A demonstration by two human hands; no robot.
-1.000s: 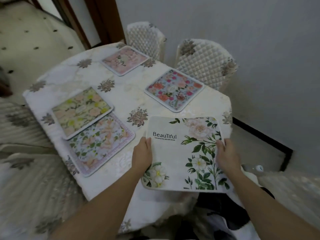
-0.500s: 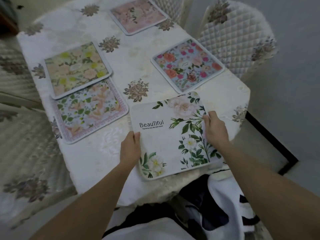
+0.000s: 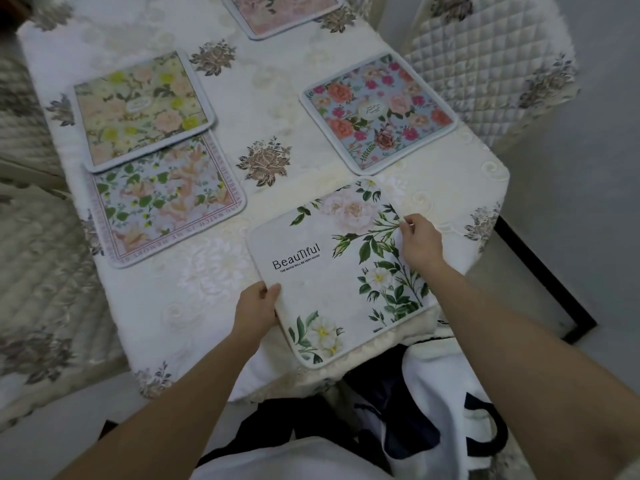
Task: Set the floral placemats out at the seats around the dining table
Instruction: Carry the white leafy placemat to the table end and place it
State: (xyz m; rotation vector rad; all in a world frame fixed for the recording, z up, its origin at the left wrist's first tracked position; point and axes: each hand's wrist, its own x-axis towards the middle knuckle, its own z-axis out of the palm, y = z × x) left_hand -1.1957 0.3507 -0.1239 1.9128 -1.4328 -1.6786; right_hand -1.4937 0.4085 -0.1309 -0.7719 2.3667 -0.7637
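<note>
Near end of the cream embroidered-cloth worktop (image 3: 277,84): a white fabric placemat with green leaves and pale roses (image 3: 332,278), nearly square, so no real long axis to speak of. Turned askew, print line running from near left up to far right, near corner jutting past the worktop's edge. Printed in black: "BeauTiful", and beneath, in small capitals, "THE MOOD WILL BE VERY GOOD". Held at two opposite edges: left hand (image 3: 256,311) on the left edge, thumb on top and fingers tucked under; right hand (image 3: 420,242) on the right edge, fingers curled, pinching the rim. Directly between the hands, equally near to each; likely needs only a small twist to square it with the edge and a push inward. Hard to tell whether fully down or lifted slightly. Beyond, to the right, a blue-grey mat with red and pink roses (image 3: 377,112) before a quilted cream chair (image 3: 485,64); to the left, a yellow-green rose mat (image 3: 138,109) overlapping a pale blue mat with coral blooms (image 3: 162,202), border lettering partly legible, seemingly "WATCH IN MY MEMORY"; at the far end, a pink mat (image 3: 280,12).
</note>
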